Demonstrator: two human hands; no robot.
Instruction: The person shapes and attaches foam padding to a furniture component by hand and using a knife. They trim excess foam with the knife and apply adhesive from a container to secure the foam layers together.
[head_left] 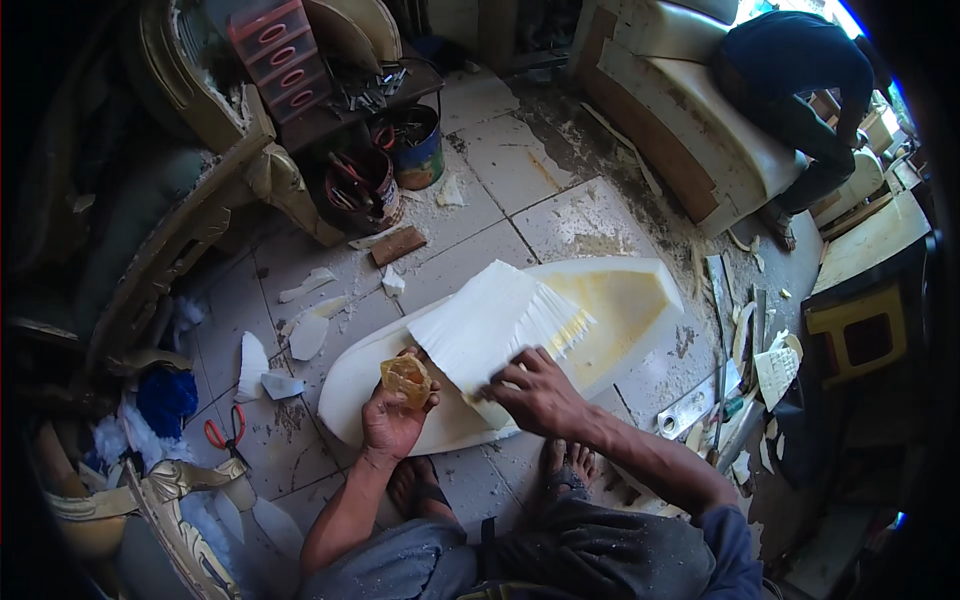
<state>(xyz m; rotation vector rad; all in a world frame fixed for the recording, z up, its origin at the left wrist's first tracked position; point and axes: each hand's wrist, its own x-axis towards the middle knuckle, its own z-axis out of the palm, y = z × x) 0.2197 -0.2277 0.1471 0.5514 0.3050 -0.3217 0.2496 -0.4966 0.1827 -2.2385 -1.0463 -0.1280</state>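
Note:
My left hand (391, 422) grips a small translucent amber cup (405, 380), its mouth tilted up and yellowish residue inside. Fingers curled, my right hand (540, 395) hovers at the near edge of a white foam sheet (480, 318); what its fingertips hold, if anything, is too blurred to make out. The sheet has a ridged, slit right edge. It lies across a long, boat-shaped cream foam pad (632, 290), whose right end is stained yellow. The pad rests on the tiled floor in front of my feet.
Red-handled scissors (226, 430) and foam scraps (308, 335) lie on the left. Tool-filled buckets (415, 150) stand beyond, near a wood block (398, 246). Carved furniture frames (180, 260) border the left. At far right a person (800, 80) bends by a sofa (670, 100); offcuts (778, 370) litter the right.

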